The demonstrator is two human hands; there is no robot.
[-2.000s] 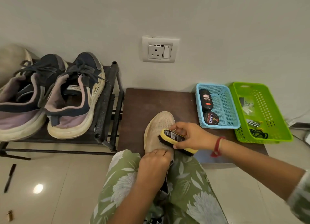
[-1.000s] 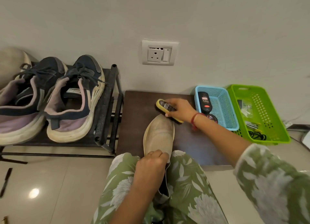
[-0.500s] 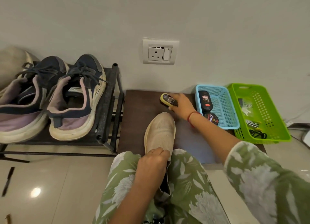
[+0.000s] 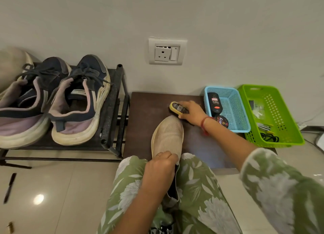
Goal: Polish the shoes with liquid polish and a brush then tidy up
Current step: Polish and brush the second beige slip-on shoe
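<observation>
Brush (image 4: 177, 108) moved off shoe (image 4: 168, 133) onto table (image 4: 145, 114), right hand (image 4: 192, 112) gripping it; left hand (image 4: 160, 165) grips shoe.

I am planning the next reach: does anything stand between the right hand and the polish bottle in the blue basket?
Only the low left wall of the blue basket, beside the right hand, which grips the brush on the table. The polish bottle lies uncovered inside, so nothing visible blocks a reach from above.
</observation>
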